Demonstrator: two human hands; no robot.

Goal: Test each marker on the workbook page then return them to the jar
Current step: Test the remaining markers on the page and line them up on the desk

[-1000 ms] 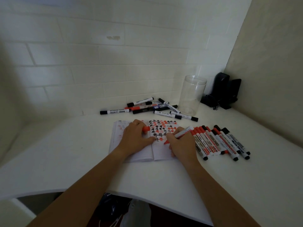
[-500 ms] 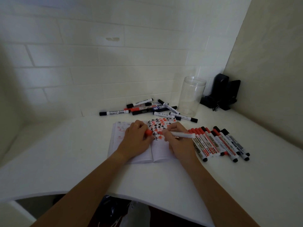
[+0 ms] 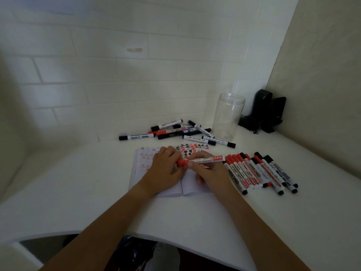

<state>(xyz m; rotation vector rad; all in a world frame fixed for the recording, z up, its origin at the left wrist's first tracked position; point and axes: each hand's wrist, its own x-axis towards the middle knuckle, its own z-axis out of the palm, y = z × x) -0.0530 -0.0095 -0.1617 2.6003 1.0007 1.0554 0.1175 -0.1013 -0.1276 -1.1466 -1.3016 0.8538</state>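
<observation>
Roughly midway, judging by layout: table [image 3: 78, 192] holds the open workbook [image 3: 187, 189] with red and black test marks, the jar [image 3: 227, 116] still empty at the back. One row of markers [image 3: 259, 173] lies right of the book, a loose pile [image 3: 175, 132] behind it. Over the page, left hand [image 3: 166, 169] pinches the red cap [image 3: 181, 162] and right hand [image 3: 207, 171] grips the red marker [image 3: 205, 159], cap meeting barrel.

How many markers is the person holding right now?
1. The red marker is above the workbook; the right hand holds its barrel, the left hand its cap.
</observation>
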